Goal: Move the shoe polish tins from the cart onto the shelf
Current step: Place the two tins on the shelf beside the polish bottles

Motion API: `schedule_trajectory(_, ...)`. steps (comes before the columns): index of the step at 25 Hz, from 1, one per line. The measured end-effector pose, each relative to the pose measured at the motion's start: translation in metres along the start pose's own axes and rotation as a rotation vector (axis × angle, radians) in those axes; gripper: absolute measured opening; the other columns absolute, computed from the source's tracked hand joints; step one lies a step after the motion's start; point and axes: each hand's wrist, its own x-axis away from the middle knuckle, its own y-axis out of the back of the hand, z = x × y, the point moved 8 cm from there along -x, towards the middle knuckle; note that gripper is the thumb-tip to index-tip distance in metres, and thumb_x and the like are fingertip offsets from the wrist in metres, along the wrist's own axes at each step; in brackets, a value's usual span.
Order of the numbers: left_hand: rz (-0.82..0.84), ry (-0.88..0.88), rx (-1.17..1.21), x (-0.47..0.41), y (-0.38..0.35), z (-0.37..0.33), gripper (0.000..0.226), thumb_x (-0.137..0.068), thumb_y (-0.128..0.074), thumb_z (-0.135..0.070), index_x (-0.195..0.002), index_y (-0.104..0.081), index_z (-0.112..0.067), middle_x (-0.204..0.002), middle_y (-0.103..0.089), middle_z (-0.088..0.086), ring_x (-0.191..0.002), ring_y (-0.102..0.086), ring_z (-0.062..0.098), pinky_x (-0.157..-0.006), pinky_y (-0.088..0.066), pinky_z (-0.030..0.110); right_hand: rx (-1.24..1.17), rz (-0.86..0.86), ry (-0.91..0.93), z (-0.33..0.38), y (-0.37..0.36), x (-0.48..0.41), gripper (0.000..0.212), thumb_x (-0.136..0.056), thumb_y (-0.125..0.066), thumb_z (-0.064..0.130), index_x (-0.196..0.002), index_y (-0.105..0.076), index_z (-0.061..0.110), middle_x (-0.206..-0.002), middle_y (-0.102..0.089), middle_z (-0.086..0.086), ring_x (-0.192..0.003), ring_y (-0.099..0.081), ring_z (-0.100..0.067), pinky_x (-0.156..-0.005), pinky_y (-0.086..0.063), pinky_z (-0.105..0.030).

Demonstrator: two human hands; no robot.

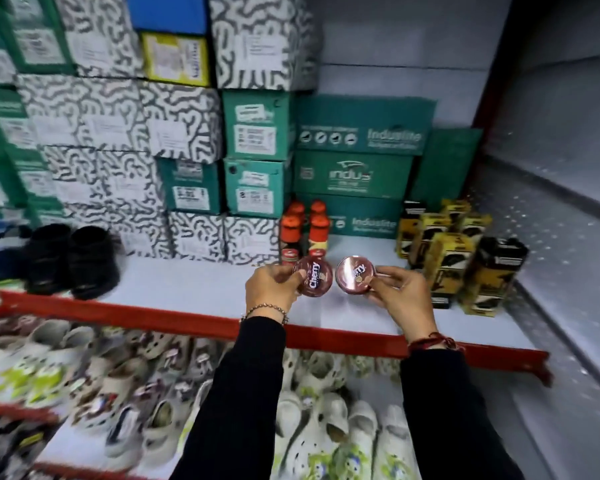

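Two round dark-red shoe polish tins are held side by side just above the white shelf point(194, 289), which has a red front edge. My left hand point(272, 289) grips the left tin point(314, 276), its lid with white lettering tilted towards me. My right hand point(400, 294) grips the right tin point(355, 274) by its rim, also tilted. Whether the tins touch the shelf I cannot tell. The cart is out of view.
Right behind the tins stand several red-capped polish bottles point(307, 230). Yellow-and-black boxes point(447, 258) crowd the shelf's right end. Stacked shoe boxes point(194, 133) fill the back, black shoes point(71, 259) sit at the left. Clogs point(323, 434) fill the lower shelf.
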Motion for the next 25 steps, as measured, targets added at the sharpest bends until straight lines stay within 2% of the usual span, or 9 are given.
schedule_trajectory(3,0.032,0.002,-0.199,-0.007,-0.041,0.001,0.033,-0.079,-0.078,-0.028,-0.105,-0.077,-0.007,-0.106,-0.077,0.017,-0.1,-0.073,0.034,-0.094,-0.058,0.04,-0.017,-0.05,-0.099,-0.021,0.018,-0.011,0.034,-0.084,-0.069,-0.006,-0.118,-0.063,-0.008,-0.111,-0.07,-0.031,-0.093,-0.07,-0.035,-0.069,-0.06,-0.034)
schedule_trajectory(7,-0.007,-0.016,-0.394,-0.012,-0.065,-0.002,0.039,-0.08,-0.077,-0.032,-0.114,-0.074,-0.013,-0.112,-0.076,0.012,-0.107,-0.069,0.032,-0.092,-0.053,0.035,0.095,-0.133,-0.167,-0.041,0.031,-0.024,0.026,-0.083,-0.075,0.004,-0.107,-0.071,-0.005,-0.1,-0.075,-0.025,-0.076,-0.073,-0.03,-0.066,-0.063,-0.033)
schedule_trajectory(11,-0.016,-0.034,-0.502,-0.023,-0.075,-0.006,0.044,-0.078,-0.078,-0.035,-0.115,-0.071,-0.012,-0.112,-0.074,0.014,-0.107,-0.069,0.035,-0.089,-0.054,0.038,0.211,-0.168,-0.177,-0.042,0.035,-0.032,0.021,-0.083,-0.076,0.01,-0.092,-0.074,-0.009,-0.075,-0.075,-0.019,-0.057,-0.074,-0.025,-0.063,-0.065,-0.037)
schedule_trajectory(13,-0.008,-0.038,-0.547,-0.026,-0.08,-0.008,0.046,-0.077,-0.079,-0.037,-0.113,-0.07,-0.01,-0.112,-0.074,0.014,-0.106,-0.069,0.035,-0.087,-0.055,0.039,0.331,-0.148,-0.151,-0.036,0.034,-0.036,0.022,-0.083,-0.075,0.014,-0.08,-0.075,-0.007,-0.071,-0.076,-0.02,-0.065,-0.077,-0.029,-0.072,-0.064,-0.047)
schedule_trajectory(15,-0.008,-0.035,-0.57,-0.027,-0.085,-0.008,0.047,-0.077,-0.079,-0.037,-0.112,-0.07,-0.007,-0.113,-0.074,0.015,-0.106,-0.069,0.034,-0.087,-0.055,0.039,0.496,-0.149,-0.12,-0.027,0.033,-0.039,0.025,-0.083,-0.075,0.021,-0.074,-0.076,-0.003,-0.074,-0.078,-0.018,-0.075,-0.078,-0.031,-0.08,-0.062,-0.048)
schedule_trajectory(18,-0.011,-0.032,-0.592,-0.021,-0.088,-0.007,0.046,-0.079,-0.078,-0.037,-0.111,-0.069,-0.006,-0.113,-0.074,0.015,-0.106,-0.069,0.035,-0.086,-0.055,0.039,0.76,-0.157,-0.068,-0.014,0.032,-0.036,0.03,-0.083,-0.072,0.029,-0.083,-0.077,-0.001,-0.088,-0.077,-0.018,-0.087,-0.074,-0.033,-0.082,-0.059,-0.036)
schedule_trajectory(20,-0.009,-0.045,-0.595,-0.017,-0.089,-0.008,0.045,-0.081,-0.076,-0.036,-0.113,-0.067,-0.005,-0.113,-0.073,0.016,-0.106,-0.069,0.035,-0.087,-0.055,0.04,0.847,-0.155,-0.05,-0.008,0.03,-0.03,0.033,-0.085,-0.07,0.03,-0.091,-0.075,-0.003,-0.095,-0.075,-0.021,-0.09,-0.072,-0.035,-0.075,-0.054,-0.031)
schedule_trajectory(23,-0.028,-0.099,-0.594,-0.006,-0.081,-0.016,0.036,-0.087,-0.069,-0.036,-0.109,-0.07,-0.007,-0.11,-0.073,0.016,-0.103,-0.069,0.036,-0.084,-0.054,0.038,0.883,-0.174,-0.004,0.004,0.026,-0.02,0.039,-0.09,-0.064,0.033,-0.096,-0.072,-0.005,-0.101,-0.073,-0.025,-0.094,-0.07,-0.037,-0.073,-0.051,-0.033)
schedule_trajectory(25,-0.079,-0.152,-0.584,0.007,-0.067,-0.026,0.032,-0.09,-0.061,-0.039,-0.099,-0.075,-0.012,-0.102,-0.074,0.016,-0.097,-0.07,0.037,-0.076,-0.051,0.034,0.847,-0.166,0.129,0.023,0.018,-0.013,0.039,-0.094,-0.059,0.036,-0.108,-0.073,0.002,-0.109,-0.074,-0.02,-0.102,-0.07,-0.036,-0.085,-0.057,-0.037)
